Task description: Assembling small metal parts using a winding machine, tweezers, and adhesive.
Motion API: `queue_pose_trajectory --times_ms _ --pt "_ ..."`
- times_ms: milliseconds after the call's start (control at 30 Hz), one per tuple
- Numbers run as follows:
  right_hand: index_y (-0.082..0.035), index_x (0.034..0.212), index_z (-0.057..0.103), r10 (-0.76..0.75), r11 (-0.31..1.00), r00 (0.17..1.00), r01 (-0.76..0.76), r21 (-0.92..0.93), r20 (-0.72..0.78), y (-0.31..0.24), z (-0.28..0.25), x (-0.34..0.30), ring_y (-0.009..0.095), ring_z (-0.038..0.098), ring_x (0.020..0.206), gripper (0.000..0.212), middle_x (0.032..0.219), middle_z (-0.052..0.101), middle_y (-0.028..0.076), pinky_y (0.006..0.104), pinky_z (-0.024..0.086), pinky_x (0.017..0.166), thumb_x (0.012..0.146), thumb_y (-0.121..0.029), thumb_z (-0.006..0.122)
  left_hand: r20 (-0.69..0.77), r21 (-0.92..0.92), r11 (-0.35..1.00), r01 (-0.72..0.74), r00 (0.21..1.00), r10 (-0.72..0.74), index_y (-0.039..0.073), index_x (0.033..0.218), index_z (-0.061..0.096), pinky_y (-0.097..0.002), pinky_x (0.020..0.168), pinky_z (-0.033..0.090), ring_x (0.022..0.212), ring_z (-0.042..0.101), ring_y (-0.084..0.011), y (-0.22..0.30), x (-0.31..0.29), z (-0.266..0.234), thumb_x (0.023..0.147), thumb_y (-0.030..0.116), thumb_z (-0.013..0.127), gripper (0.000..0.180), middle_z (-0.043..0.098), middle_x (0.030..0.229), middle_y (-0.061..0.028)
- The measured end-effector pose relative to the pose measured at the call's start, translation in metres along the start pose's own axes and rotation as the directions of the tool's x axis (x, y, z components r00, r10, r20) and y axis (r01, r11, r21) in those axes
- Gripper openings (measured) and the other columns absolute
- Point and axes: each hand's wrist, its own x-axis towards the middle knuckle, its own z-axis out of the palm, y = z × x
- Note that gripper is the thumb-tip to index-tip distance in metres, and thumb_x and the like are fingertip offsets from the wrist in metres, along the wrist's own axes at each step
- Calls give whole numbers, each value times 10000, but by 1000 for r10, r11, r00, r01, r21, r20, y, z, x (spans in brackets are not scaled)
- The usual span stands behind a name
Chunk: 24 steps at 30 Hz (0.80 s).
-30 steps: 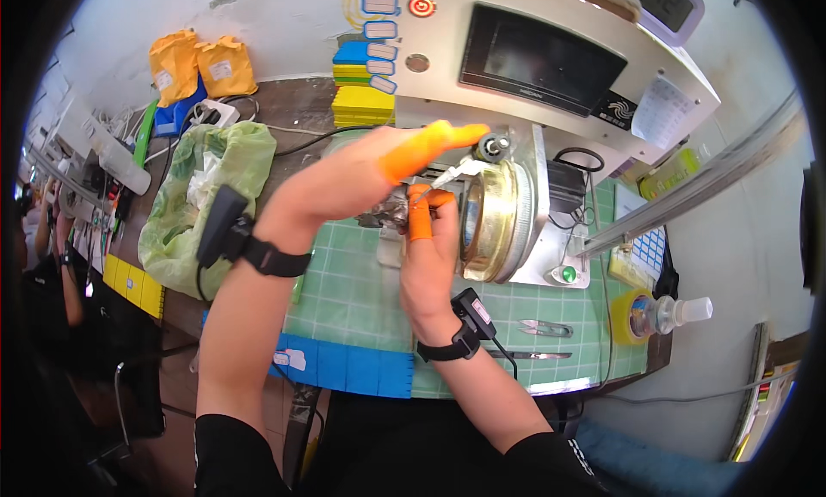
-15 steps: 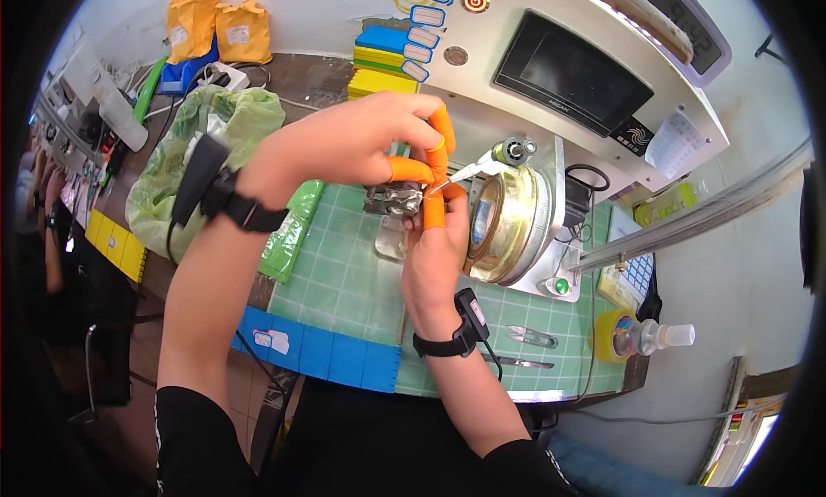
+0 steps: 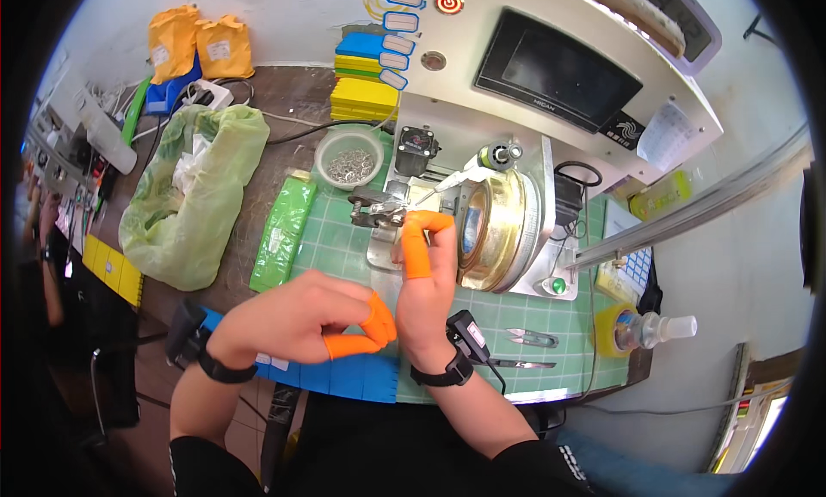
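Note:
My left hand (image 3: 301, 321), with orange finger cots, is over the mat's front left. Its thumb and fingertips are pinched together; anything between them is too small to make out. My right hand (image 3: 428, 282) is raised at the small metal clamp fixture (image 3: 379, 209) of the bench machine. Its orange-covered index finger is bent against the thumb, and what they grip is hidden. Just above those fingertips, a thin nozzle tip (image 3: 452, 180) slants down from a holder. Behind the fixture stands a translucent bowl (image 3: 321, 172) of small metal parts.
A brass-coloured round drum (image 3: 495, 230) stands right of my right hand. Snips (image 3: 533, 337) and tweezers (image 3: 527, 363) lie front right on the green mat (image 3: 331, 247). A bag-lined bin (image 3: 185, 230), a green packet (image 3: 284, 230) and a blue strip (image 3: 335, 378) are leftward.
My left hand has left the fixture and come down toward me to the left, uncovering the bowl and clamp. My right hand stays near the fixture. The view has shifted slightly.

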Motion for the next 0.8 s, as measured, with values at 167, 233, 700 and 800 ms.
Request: queue_pose_trajectory --times_ms 167,233,700,800 --pt "-84 1224 523 60 994 995 -66 -88 -79 2 -5 10 55 427 836 111 1040 521 -24 236 383 763 1142 -157 540 23 51 996 75 997 -77 52 965 781 -266 617 506 683 687 -166 51 20 -42 875 76 837 109 787 974 -63" --pt "-86 1205 522 133 991 985 -134 -9 -113 1 0 20 50 415 817 114 1026 513 -24 226 365 729 1148 -185 526 -147 119 990 -79 984 96 56 970 781 -270 610 499 642 660 -169 50 31 -61 881 85 826 104 777 941 -49" --pt "-132 1322 520 208 965 966 -177 194 -154 14 1 35 38 423 754 206 945 501 -63 238 382 700 1117 -111 520 219 65 998 -19 976 4 78 1167 762 -345 776 513 892 629 -216 -47 121 -90 1001 100 695 180 646 1004 -71" --pt "-113 1258 506 181 969 976 -156 192 -122 15 -4 34 45 467 790 165 1048 538 -31 227 387 689 1104 -56 516 204 -7 996 -86 975 86 84 1163 754 -338 766 504 886 616 -204 -49 119 -87 999 111 699 176 621 1004 -62"
